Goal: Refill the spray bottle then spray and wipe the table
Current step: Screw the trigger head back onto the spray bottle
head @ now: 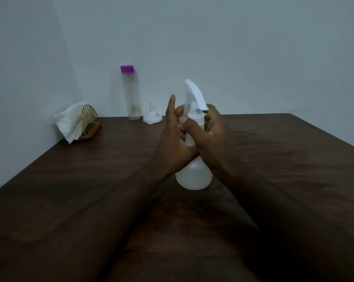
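Refill step, judged. Left hand (172,143) grip round spray bottle (193,178) neck, forefinger raised; right hand (214,135) grip round collar. Next, likely: twist head off, fetch funnel (152,118) from behind spray bottle.

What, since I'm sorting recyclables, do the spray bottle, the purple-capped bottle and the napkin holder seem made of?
Spray bottle: milky translucent plastic, matte; its body lets light through dimly. Purple-capped bottle: clear, glossy, glass or hard plastic, I cannot tell which; cap looks plastic. Napkin holder: thin gold-coloured wires, probably metal, on a dark, wood-looking base.
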A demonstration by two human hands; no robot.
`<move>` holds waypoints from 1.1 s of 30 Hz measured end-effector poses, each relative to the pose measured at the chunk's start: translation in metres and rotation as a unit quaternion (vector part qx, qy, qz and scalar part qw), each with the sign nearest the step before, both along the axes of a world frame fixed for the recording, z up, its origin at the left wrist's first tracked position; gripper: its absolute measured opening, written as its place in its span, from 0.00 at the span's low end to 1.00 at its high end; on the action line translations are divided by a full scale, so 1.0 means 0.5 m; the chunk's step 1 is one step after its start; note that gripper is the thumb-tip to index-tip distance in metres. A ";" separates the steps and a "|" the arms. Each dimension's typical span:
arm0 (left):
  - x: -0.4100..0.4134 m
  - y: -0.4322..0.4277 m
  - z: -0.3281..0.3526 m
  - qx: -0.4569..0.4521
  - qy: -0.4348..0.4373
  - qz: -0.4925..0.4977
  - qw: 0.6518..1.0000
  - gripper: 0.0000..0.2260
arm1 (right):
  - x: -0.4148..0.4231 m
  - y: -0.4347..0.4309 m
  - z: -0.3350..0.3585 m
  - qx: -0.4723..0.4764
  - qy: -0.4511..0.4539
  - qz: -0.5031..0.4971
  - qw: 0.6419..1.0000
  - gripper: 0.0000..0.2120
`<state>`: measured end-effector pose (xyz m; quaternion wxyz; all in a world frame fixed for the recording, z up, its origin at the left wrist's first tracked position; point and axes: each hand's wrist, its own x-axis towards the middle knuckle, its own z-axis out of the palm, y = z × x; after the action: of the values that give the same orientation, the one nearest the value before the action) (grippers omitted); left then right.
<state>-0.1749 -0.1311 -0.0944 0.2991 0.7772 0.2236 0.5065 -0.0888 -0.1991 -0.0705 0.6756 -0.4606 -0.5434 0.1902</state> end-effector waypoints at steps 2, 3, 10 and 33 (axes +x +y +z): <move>-0.002 -0.005 0.002 0.006 -0.006 0.018 1.000 0.51 | 0.004 0.002 0.006 -0.016 -0.009 0.028 0.999 0.10; -0.001 -0.008 0.002 0.011 -0.011 0.023 1.000 0.51 | 0.007 0.002 0.008 -0.021 -0.011 0.042 0.999 0.07; -0.011 -0.038 0.002 -0.004 -0.046 0.046 0.998 0.41 | 0.007 -0.007 0.010 -0.023 0.014 0.073 0.997 0.12; -0.011 -0.044 -0.011 0.005 -0.040 0.116 0.992 0.40 | -0.015 -0.009 -0.019 0.023 0.019 -0.036 0.999 0.11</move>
<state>-0.1804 -0.1533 -0.1001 0.2431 0.7268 0.2971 0.5696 -0.0964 -0.2034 -0.0799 0.7027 -0.4604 -0.5175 0.1624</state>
